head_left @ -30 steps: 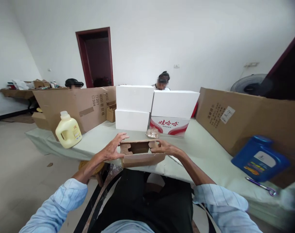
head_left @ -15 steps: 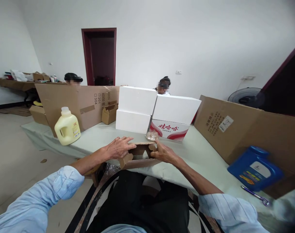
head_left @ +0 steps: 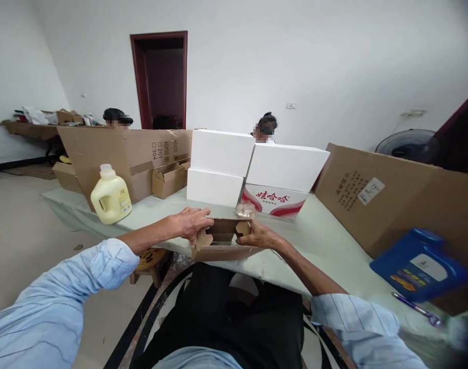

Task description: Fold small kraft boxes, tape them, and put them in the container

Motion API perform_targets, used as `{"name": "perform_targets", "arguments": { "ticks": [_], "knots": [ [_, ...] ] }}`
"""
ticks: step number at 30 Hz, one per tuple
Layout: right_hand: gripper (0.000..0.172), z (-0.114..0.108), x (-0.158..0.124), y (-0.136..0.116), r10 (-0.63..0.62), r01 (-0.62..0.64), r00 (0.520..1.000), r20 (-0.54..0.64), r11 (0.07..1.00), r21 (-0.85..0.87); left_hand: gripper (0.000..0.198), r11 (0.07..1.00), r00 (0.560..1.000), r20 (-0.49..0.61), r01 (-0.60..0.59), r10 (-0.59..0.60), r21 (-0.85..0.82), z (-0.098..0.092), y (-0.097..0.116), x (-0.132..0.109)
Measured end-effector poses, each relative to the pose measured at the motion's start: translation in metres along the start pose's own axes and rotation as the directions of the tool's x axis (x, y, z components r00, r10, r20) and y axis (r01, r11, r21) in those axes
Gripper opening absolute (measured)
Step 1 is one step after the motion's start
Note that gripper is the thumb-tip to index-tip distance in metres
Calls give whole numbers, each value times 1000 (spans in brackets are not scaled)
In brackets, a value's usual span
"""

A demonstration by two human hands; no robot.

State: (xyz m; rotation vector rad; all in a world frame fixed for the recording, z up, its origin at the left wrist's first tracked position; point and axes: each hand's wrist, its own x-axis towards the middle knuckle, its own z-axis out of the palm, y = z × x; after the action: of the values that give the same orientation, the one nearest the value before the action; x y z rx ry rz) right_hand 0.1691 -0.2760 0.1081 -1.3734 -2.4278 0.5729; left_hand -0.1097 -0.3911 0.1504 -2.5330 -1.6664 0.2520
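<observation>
A small brown cardboard box (head_left: 228, 253) is at the front edge of the table, its top open and its end flaps showing. My left hand (head_left: 193, 222) grips its left end, fingers over the rim. At the right end, my right hand (head_left: 260, 236) holds the wall, with the thumb reaching inside by a flap. Just behind the box lies a crumpled clear plastic bundle (head_left: 245, 210), probably a tape roll or bag; its kind is unclear.
White boxes (head_left: 218, 187) and a red-and-white printed carton (head_left: 274, 201) stand stacked behind. A yellow detergent bottle (head_left: 111, 197) is on the left, beside a large cardboard sheet (head_left: 141, 154). On the right are a blue jug (head_left: 418, 266) and a wrench (head_left: 416, 308). Two people sit beyond.
The view has shifted slightly. My left hand has moved from the box's back rim to its left end, and my right thumb now reaches further inside the right end.
</observation>
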Motion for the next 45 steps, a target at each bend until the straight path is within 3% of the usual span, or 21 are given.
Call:
{"name": "perform_targets", "arguments": {
  "ticks": [4, 9, 13, 18, 22, 25, 28, 30, 32, 36, 39, 42, 45],
  "knots": [
    [44, 5, 3, -7, 12, -11, 1000, -3, 998, 60, 54, 999, 996, -78, -41, 38, -34, 4, -10, -6],
    [17, -14, 2, 4, -59, 50, 998, 29, 968, 247, 54, 995, 971, -233, -68, 51, -68, 16, -28, -11],
    [24, -25, 4, 26, -40, -10, 993, 108, 905, 426, 55, 980, 903, -428, -111, 30, -164, 36, -37, -18],
    [42, -11, 8, 55, -7, -22, 999, 44, 781, 624, 51, 865, 807, -590, -282, -20, -415, 65, -43, -21],
    [58, 17, 12, 68, 42, 35, 995, -85, 670, 741, 43, 747, 710, -660, -296, -245, -596, 82, -43, -9],
    [69, 35, 13, 68, 52, 87, 988, -145, 585, 807, 40, 662, 593, -666, -278, -453, -697, 89, -42, 4],
    [86, 47, 9, 61, 2, 133, 988, -154, 498, 857, 38, 589, 483, -627, -252, -611, -768, 94, -44, 19],
    [100, 52, 3, 58, -61, 134, 991, -119, 455, 880, 38, 563, 439, -600, -227, -669, -795, 97, -45, 26],
    [100, 54, -6, 58, -105, 107, 992, -64, 482, 870, 39, 542, 421, -577, -213, -699, -813, 98, -46, 31],
    [73, 53, -29, 59, -107, 71, 994, -8, 607, 792, 38, 514, 429, -558, -226, -710, -827, 96, -48, 34],
    [61, 50, -51, 58, -116, 70, 993, 10, 666, 743, 42, 525, 400, -563, -212, -723, -824, 94, -51, 40],
    [53, 43, -74, 63, -93, 67, 996, 3, 738, 671, 53, 538, 394, -580, -224, -713, -813, 94, -49, 53],
    [48, 25, -104, 83, -2, 45, 997, -75, 818, 573, 72, 580, 422, -624, -245, -658, -777, 95, -38, 66]
  ]
}}
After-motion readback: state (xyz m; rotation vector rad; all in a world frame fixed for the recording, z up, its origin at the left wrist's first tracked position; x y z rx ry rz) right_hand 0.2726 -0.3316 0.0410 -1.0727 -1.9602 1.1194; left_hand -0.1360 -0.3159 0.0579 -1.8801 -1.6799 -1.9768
